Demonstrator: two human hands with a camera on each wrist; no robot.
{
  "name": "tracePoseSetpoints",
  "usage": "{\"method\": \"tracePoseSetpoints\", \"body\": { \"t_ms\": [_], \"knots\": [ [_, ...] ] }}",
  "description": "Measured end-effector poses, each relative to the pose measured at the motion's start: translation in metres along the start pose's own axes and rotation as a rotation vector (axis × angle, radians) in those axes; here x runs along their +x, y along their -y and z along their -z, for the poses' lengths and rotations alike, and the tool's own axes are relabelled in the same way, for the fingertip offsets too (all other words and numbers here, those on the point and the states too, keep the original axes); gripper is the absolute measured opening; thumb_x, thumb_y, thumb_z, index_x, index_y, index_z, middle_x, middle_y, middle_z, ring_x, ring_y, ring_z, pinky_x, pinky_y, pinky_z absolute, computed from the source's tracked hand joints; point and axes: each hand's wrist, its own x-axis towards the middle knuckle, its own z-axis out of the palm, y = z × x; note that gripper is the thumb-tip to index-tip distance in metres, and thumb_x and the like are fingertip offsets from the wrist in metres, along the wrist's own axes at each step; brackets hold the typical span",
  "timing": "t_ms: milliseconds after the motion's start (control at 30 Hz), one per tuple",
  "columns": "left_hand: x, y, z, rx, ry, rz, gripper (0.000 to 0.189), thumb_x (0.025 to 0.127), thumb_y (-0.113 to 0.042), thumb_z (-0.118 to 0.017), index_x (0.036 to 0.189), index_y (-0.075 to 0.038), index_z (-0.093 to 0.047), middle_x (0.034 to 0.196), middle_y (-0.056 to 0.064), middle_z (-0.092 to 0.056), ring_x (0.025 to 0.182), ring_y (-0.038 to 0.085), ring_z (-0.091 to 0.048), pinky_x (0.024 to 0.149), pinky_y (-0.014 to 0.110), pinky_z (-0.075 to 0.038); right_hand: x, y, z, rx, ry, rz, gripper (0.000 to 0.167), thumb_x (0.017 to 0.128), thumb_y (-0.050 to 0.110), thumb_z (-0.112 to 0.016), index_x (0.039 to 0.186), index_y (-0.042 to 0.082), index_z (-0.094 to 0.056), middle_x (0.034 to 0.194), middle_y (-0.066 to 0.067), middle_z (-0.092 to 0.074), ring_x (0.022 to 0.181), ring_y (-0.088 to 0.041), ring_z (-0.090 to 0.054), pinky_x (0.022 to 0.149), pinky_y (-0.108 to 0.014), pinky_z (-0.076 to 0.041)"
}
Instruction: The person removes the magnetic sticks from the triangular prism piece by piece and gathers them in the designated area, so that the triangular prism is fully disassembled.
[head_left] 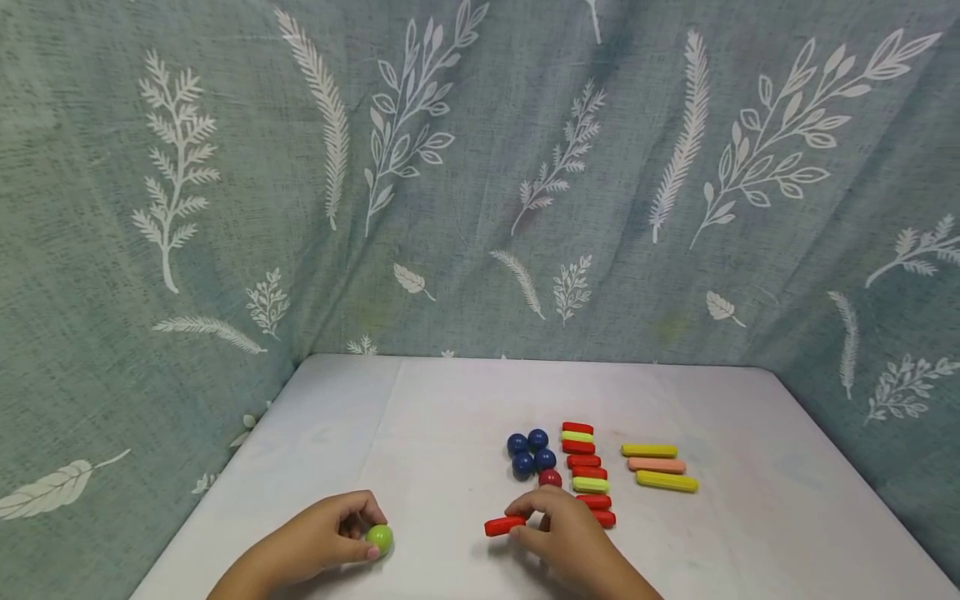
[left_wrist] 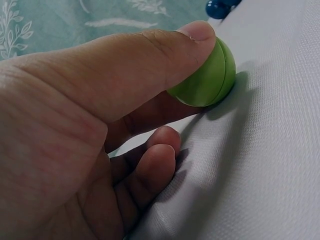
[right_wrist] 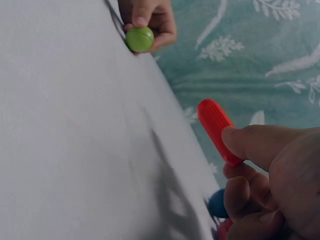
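On the white table, my left hand [head_left: 326, 537] pinches a shiny green ball [head_left: 381, 540] between thumb and finger. A thin seam runs round this ball [left_wrist: 216, 80] in the left wrist view, where it sits close to the cloth. My right hand [head_left: 562, 533] holds a short red stick [head_left: 498, 527] by one end, and the stick points left toward the ball. The right wrist view shows grooves along the red stick [right_wrist: 214, 120], with the thumb pressed on its side. A shadow falls on the cloth below the right hand.
Beyond the right hand sit several dark blue balls [head_left: 522, 465] and a red ball [head_left: 550, 478]. A column of red and lime sticks [head_left: 590, 485] runs beside them. Farther right lie two yellow sticks [head_left: 667, 481] and an orange stick [head_left: 656, 465]. Patterned green cloth [head_left: 465, 167] surrounds the table.
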Motion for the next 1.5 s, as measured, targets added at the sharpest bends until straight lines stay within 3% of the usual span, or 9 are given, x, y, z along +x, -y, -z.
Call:
{"method": "tracePoseSetpoints", "body": {
  "t_ms": [533, 733, 900, 1100, 1333, 1500],
  "knots": [
    [-0.001, -0.003, 0.001, -0.008, 0.001, -0.002, 0.025, 0.091, -0.026, -0.082, 0.109, -0.016, -0.068, 0.093, 0.002, -0.064, 0.077, 0.008, -0.056, 0.065, 0.028, -0.049, -0.012, -0.019, 0.025, -0.050, -0.084, -0.028, 0.020, 0.088, 0.022, -0.085, 0.107, 0.024, -0.077, 0.095, 0.005, -0.067, 0.077, -0.018, -0.057, 0.060, -0.026, -0.053],
    [-0.001, -0.003, 0.001, -0.015, 0.000, -0.008, 0.025, 0.091, -0.025, -0.082, 0.109, -0.015, -0.068, 0.093, 0.002, -0.064, 0.077, 0.008, -0.056, 0.065, 0.027, -0.049, -0.016, -0.025, 0.031, -0.083, -0.120, -0.045, 0.020, 0.087, 0.019, -0.086, 0.105, 0.022, -0.078, 0.089, 0.005, -0.065, 0.080, -0.017, -0.057, 0.065, -0.025, -0.055],
    [-0.001, 0.000, 0.002, -0.001, -0.005, -0.014, 0.024, 0.091, -0.026, -0.082, 0.109, -0.017, -0.068, 0.091, 0.001, -0.063, 0.077, 0.007, -0.056, 0.065, 0.027, -0.049, -0.020, -0.034, 0.036, -0.109, -0.144, -0.059, 0.023, 0.086, 0.020, -0.087, 0.106, 0.020, -0.077, 0.094, 0.005, -0.067, 0.081, -0.016, -0.057, 0.068, -0.025, -0.056],
    [-0.001, 0.001, 0.001, 0.001, -0.007, -0.015, 0.024, 0.092, -0.026, -0.082, 0.109, -0.017, -0.068, 0.091, 0.001, -0.063, 0.078, 0.007, -0.057, 0.066, 0.027, -0.049, -0.025, -0.041, 0.042, -0.126, -0.181, -0.112, 0.028, 0.083, 0.020, -0.089, 0.108, 0.018, -0.077, 0.097, 0.005, -0.068, 0.081, -0.015, -0.058, 0.071, -0.027, -0.058],
    [-0.002, -0.001, 0.001, -0.003, -0.006, -0.022, 0.024, 0.092, -0.026, -0.082, 0.108, -0.016, -0.068, 0.091, 0.001, -0.063, 0.077, 0.007, -0.056, 0.065, 0.027, -0.049, -0.030, -0.048, 0.049, -0.153, -0.208, -0.182, 0.023, 0.083, 0.020, -0.089, 0.100, 0.020, -0.075, 0.093, 0.006, -0.067, 0.078, -0.017, -0.055, 0.066, -0.027, -0.054],
    [-0.001, -0.002, 0.001, -0.004, -0.006, -0.018, 0.025, 0.091, -0.026, -0.082, 0.108, -0.015, -0.068, 0.091, 0.001, -0.063, 0.077, 0.008, -0.057, 0.066, 0.027, -0.049, -0.032, -0.055, 0.052, -0.181, -0.217, -0.225, 0.024, 0.081, 0.021, -0.090, 0.099, 0.019, -0.075, 0.097, 0.005, -0.068, 0.082, -0.016, -0.056, 0.073, -0.031, -0.059]
  ]
}}
